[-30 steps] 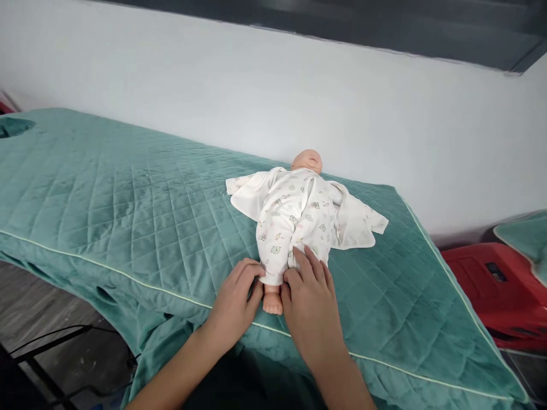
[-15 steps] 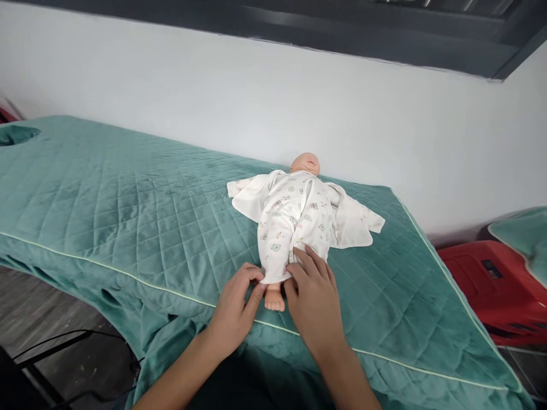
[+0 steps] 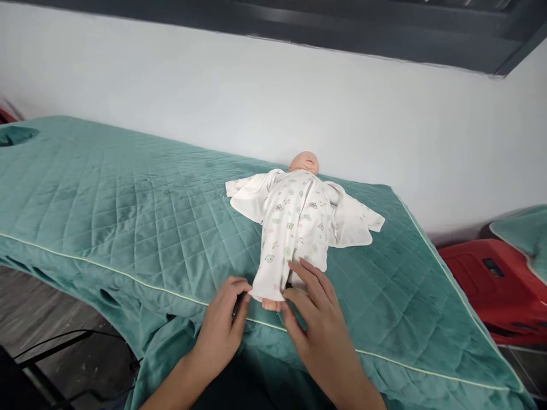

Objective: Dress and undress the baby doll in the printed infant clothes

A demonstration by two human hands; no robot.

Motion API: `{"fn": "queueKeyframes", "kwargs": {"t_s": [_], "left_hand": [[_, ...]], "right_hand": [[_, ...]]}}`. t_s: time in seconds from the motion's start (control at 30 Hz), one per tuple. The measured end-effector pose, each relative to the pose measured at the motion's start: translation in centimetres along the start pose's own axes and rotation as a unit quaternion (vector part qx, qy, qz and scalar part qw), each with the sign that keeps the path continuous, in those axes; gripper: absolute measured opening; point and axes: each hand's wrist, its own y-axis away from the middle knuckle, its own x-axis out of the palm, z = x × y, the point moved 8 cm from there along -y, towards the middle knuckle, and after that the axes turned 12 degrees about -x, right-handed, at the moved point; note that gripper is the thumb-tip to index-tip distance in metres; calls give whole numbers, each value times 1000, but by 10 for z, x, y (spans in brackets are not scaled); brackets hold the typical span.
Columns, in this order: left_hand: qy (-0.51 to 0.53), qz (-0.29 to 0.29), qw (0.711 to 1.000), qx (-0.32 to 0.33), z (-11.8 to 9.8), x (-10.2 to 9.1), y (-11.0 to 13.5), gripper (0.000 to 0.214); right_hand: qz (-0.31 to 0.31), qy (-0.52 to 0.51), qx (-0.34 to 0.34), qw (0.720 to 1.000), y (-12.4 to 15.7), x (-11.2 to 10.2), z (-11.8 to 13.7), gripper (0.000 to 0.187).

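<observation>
Running alongside a white wall [image 3: 171,85], a long bed [image 3: 141,210] in quilted green fills most of the view. Past its right-hand end sits a red plastic item [image 3: 491,279], type unclear. Doll [image 3: 304,162] lies face up on the bed, head toward the wall, feet end at the near edge. White printed clothes [image 3: 294,210] cover it from the neck down; both sleeves [image 3: 373,221] spread outward, flaps loose beside the body. Left hand [image 3: 220,324]: thumb and forefinger nearly together, nipping the outer corner of the hem [image 3: 261,296]; remaining fingers curled under. Right hand [image 3: 322,324]: thumb and forefinger closed lightly on the opposite corner, other fingers extended and resting on the cloth higher up. Between the hands the trouser leg [image 3: 273,250] hangs flat and straight, its hem pulled across one small foot [image 3: 272,305], toes only showing. Second foot not visible. Judgement on handling: draw both corners evenly, along the line of the leg, so that the seam does not twist; keep the pinch light, since thin cloth probably stretches; let the resting fingers steady the doll, which could slide toward the edge under a hard tug.
</observation>
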Motion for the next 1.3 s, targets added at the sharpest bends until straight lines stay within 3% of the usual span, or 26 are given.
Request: {"fn": "queueKeyframes", "kwargs": {"t_s": [0.1,0.2,0.3,0.4,0.53,0.7,0.93,1.13,1.3], "left_hand": [[-24,-49,998,21,-15,-9,-5,27],[-42,-63,994,73,-47,-9,-16,27],[-85,-19,985,148,-81,10,-27,25],[-192,32,964,183,-98,40,-34,25],[-295,37,937,182,-98,61,-34,31],[-319,2,932,173,-96,61,-36,28],[-271,8,948,166,-91,61,-38,16],[-170,15,971,165,-93,47,-36,20],[-138,20,966,217,-103,38,-19,21]], "right_hand": [[-62,-55,73,994,22,-7,-24,23],[-142,-46,149,978,47,-14,-54,29],[-146,-17,183,972,60,-7,-70,31],[-106,0,197,975,59,6,-75,29],[-74,22,207,975,50,16,-76,18],[-100,-26,181,978,46,16,-78,12],[-145,-113,172,968,51,4,-71,12],[-106,-63,163,979,57,-2,-70,6],[-76,-17,137,987,73,-3,-58,10]]}}
